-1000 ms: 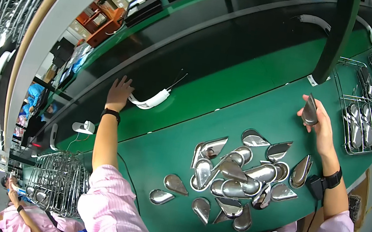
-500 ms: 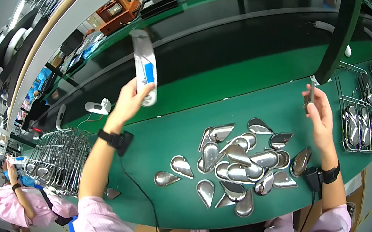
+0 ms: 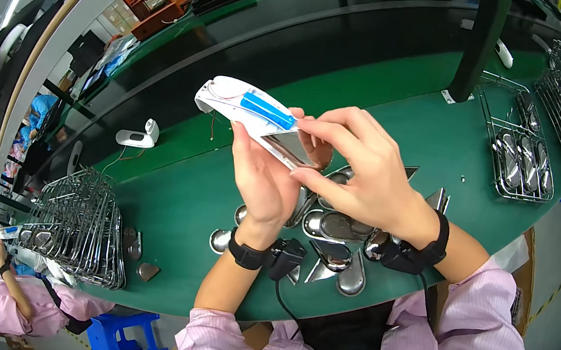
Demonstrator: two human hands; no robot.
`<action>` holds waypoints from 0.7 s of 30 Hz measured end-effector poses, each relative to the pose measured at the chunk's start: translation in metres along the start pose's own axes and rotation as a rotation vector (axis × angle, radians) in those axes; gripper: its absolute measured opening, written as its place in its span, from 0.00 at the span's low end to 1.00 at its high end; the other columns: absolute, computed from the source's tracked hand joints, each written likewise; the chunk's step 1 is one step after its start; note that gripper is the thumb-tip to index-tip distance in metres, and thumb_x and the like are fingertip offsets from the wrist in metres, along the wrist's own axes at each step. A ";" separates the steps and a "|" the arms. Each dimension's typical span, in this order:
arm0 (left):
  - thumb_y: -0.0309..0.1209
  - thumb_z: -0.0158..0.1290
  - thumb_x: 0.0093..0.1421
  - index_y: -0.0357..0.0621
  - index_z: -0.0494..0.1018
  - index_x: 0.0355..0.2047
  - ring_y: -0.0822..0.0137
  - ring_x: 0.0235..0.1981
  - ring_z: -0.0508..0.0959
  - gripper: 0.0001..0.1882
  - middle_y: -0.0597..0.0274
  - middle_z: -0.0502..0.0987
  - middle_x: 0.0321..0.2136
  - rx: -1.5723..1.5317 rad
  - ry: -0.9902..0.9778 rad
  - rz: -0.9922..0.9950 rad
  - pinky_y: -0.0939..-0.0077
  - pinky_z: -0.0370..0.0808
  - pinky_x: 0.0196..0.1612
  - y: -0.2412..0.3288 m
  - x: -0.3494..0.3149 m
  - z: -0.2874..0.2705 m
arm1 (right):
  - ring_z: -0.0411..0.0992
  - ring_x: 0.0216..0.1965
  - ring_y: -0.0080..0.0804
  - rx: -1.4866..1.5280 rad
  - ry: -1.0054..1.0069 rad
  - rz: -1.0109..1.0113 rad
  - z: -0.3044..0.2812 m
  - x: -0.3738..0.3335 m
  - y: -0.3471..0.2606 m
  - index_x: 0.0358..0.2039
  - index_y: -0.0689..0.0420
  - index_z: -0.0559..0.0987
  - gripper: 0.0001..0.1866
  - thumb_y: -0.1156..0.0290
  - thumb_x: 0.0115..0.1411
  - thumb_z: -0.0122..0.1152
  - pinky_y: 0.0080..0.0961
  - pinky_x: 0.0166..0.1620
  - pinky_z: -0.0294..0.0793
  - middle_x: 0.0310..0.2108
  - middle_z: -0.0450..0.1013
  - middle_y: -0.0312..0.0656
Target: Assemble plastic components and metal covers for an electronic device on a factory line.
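Observation:
A white plastic housing is held up above the table in my left hand, its fingers closed on it from below. Inside the housing lies a blue block that looks like a battery, with thin wires beside it. My right hand pinches a shiny chrome cover between thumb and fingers. That cover rests against the right end of the housing; whether it is seated cannot be told. Beneath my hands a pile of teardrop-shaped chrome covers lies on the green table, partly hidden by my wrists.
A wire rack with chrome covers stands at the right, another wire rack at the left. A dark post rises from the table's far side. A white device lies beyond the left rack. Another person works at far left.
My hands have come together in the middle. The housing has moved right and tilted toward level; my right hand has brought the chrome cover left onto its end.

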State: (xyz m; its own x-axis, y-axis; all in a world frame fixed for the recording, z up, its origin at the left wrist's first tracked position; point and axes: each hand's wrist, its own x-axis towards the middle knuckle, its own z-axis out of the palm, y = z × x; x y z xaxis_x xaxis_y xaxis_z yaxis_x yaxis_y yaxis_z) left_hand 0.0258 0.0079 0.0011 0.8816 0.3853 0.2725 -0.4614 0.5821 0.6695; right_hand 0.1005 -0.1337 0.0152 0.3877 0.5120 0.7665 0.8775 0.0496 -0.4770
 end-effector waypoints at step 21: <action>0.26 0.49 0.70 0.42 0.56 0.61 0.59 0.52 0.77 0.23 0.53 0.72 0.51 0.232 0.023 0.111 0.58 0.75 0.59 0.003 -0.007 -0.003 | 0.74 0.37 0.35 0.263 -0.016 0.071 0.007 -0.001 0.012 0.46 0.64 0.80 0.28 0.58 0.51 0.76 0.31 0.35 0.78 0.44 0.71 0.46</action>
State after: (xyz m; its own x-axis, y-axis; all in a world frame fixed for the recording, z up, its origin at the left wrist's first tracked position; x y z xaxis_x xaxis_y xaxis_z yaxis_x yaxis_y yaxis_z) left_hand 0.0175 0.0093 -0.0009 0.8230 0.4552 0.3398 -0.5181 0.3563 0.7775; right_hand 0.1086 -0.1278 0.0060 0.4393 0.5357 0.7212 0.7441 0.2328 -0.6262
